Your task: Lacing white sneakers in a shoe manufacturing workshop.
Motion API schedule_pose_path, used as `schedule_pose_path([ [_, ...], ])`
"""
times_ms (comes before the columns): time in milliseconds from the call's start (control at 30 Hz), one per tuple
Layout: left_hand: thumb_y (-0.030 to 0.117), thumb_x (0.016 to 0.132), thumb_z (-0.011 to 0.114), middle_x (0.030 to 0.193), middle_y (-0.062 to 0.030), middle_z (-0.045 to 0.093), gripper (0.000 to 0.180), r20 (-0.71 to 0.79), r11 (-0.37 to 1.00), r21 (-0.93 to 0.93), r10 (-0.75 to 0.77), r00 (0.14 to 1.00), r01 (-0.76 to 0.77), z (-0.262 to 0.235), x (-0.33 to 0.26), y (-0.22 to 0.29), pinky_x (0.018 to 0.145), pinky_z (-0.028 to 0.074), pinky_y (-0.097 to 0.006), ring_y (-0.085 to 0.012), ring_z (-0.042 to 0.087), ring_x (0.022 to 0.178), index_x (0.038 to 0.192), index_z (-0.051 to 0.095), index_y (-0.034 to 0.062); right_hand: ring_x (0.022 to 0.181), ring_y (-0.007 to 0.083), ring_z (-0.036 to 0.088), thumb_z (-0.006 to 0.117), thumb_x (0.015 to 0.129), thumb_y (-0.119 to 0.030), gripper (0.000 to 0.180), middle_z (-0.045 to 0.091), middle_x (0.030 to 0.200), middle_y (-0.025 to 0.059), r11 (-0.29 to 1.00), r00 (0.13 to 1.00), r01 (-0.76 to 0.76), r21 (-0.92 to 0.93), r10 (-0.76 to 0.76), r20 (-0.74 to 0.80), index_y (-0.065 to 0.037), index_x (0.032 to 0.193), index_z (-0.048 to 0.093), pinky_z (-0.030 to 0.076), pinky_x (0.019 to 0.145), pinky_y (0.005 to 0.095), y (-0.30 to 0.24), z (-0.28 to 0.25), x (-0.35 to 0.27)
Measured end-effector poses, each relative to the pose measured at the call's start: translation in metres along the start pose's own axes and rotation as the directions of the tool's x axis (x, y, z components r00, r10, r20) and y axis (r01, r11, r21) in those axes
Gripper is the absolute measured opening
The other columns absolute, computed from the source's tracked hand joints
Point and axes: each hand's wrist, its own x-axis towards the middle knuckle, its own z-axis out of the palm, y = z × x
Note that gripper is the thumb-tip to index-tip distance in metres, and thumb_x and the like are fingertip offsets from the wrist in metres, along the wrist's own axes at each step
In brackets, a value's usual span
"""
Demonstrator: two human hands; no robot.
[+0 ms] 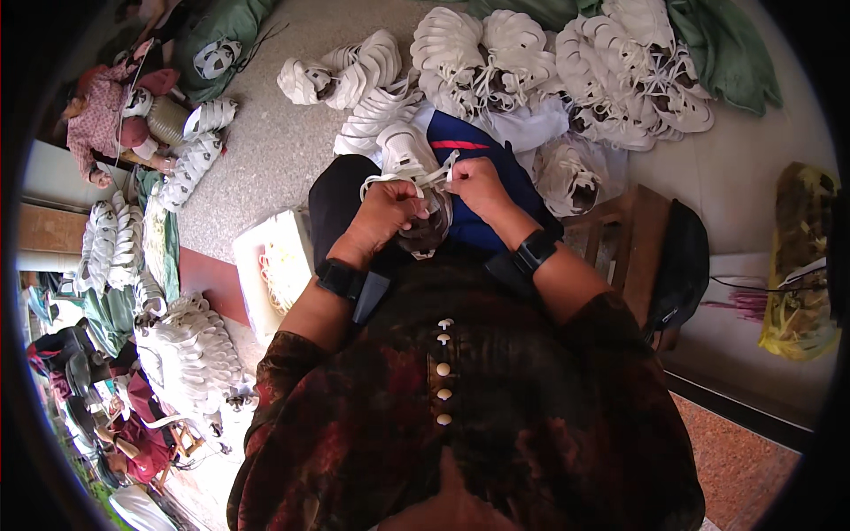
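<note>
1. Far left, a person in a pink patterned top (99,128) sits beside rows of white uppers (190,168) laid one into the next.
2. Near left, another person, in dark red (149,447), sits beyond a large heap (188,354) of white uppers spread in a fan.
3. Right of the heap, on the floor (266,146), stands a white bin (251,250) with pale yellow strands (280,273) inside.
4. The left grip (388,212), with a dark band (340,279) at its wrist, is closed at the upper's opening, its fingertips pinching a white lace (434,177).
5. In the middle, the upper (405,146) being handled lies on the lap, between a black-clad knee (335,195) and a blue cloth (522,186); its white part points far, its brownish inside near.
6. Beyond it, more white uppers are stacked in curved rows, reaching from the centre to the far right.
7. The right grip (481,188), also banded at the wrist, holds the lace between thumb and fingers, just right of the upper and a little farther out than the left grip.
8. To the right are a wooden stool (644,239) and a black bag (683,257).
9. Far right are a green sack (728,57) and, nearer, a yellow plastic bag (791,314).
</note>
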Motion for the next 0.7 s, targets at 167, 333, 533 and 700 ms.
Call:
schedule_pose_path([
  [167, 0.007, 0.079, 0.061, 0.068, -0.0014, 0.062, 0.005, -0.032, 0.998, 0.053, 0.038, 0.999, -0.037, 0.006, 0.000, 0.001, 0.047, 0.039, -0.019, -0.0049, 0.055, 0.057, 0.077, 0.062, 0.0025, 0.055, 0.0315, 0.054, 0.063, 0.060, -0.005, 0.014, 0.051, 0.054, 0.0167, 0.960, 0.999, 0.041, -0.277, -0.049, -0.023, -0.001, 0.054, 0.052, 0.043, 0.052, 0.0397, -0.004, 0.016, 0.000],
  [333, 0.008, 0.079, 0.059, 0.065, -0.0018, 0.062, 0.008, -0.123, 0.946, 0.320, 0.105, 0.987, -0.061, 0.015, 0.000, 0.000, 0.046, 0.042, -0.020, -0.0054, 0.055, 0.053, 0.079, 0.063, 0.0009, 0.066, 0.0364, 0.058, 0.062, 0.062, -0.009, 0.011, 0.057, 0.065, 0.0181, 0.922, 0.990, 0.095, -0.375, -0.128, -0.066, -0.003, 0.057, 0.055, 0.045, 0.059, 0.0448, -0.014, 0.018, -0.007],
  [533, 0.010, 0.074, 0.056, 0.066, -0.0157, 0.063, 0.015, -0.246, 0.877, 0.478, 0.186, 0.951, -0.048, 0.025, 0.008, -0.010, 0.056, 0.049, -0.032, -0.0226, 0.064, 0.056, 0.082, 0.066, 0.0011, 0.064, 0.0328, 0.057, 0.063, 0.073, -0.016, 0.016, 0.058, 0.069, 0.0163, 0.784, 0.965, 0.247, -0.569, -0.252, 0.071, -0.001, 0.075, 0.057, 0.047, 0.059, 0.0426, -0.024, 0.012, -0.034],
  [700, 0.011, 0.074, 0.057, 0.068, -0.0169, 0.063, 0.016, -0.312, 0.886, 0.451, 0.271, 0.911, -0.109, 0.030, 0.017, -0.019, 0.061, 0.049, -0.034, -0.0283, 0.064, 0.064, 0.084, 0.066, 0.0024, 0.074, 0.0282, 0.058, 0.057, 0.069, -0.009, 0.015, 0.058, 0.067, 0.0134, 0.685, 0.950, 0.306, -0.661, -0.265, 0.165, 0.003, 0.077, 0.054, 0.050, 0.062, 0.0389, -0.036, 0.006, -0.039],
])
